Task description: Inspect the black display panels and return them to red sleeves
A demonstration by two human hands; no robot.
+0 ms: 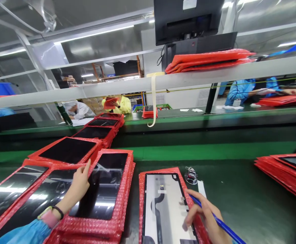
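Observation:
My left hand [78, 184] reaches out over a stack of dark glossy panels on red bubble wrap [104, 189], its fingertips touching the top panel's left edge. My right hand [203, 217] grips a blue pen [220, 222] and rests on the right edge of a grey-backed panel [163, 206] lying face down on red bubble wrap in front of me. A small clear round object [191, 176] lies just beyond that panel.
More dark panels on red wrap [66, 150] run in a row along the green conveyor [214, 150] to the left. A red stack [287, 174] lies at right. Red bags [206, 59] and a monitor [185, 20] sit on the shelf above. Other people work across the line.

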